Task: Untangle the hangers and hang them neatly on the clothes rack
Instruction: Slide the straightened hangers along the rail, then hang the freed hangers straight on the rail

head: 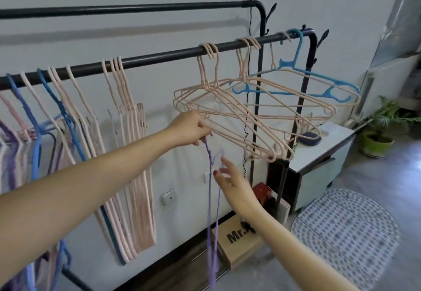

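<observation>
Two hands reach toward the clothes rack. The left hand has its grip pinched on the top of a purple hanger that dangles just below a tilted bunch of pink hangers on the rail — the right hand is spread wide beside it, holding nothing.

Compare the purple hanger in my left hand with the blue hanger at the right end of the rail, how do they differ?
The purple hanger is off the rail, pinched at its top by the left hand and dangling edge-on toward the floor; the blue hanger hooks on the rail, untouched, its whole triangle on view. The purple hanger hangs alone; the blue hanger overlaps pink hangers. The right hand is open beside the purple one.
</observation>
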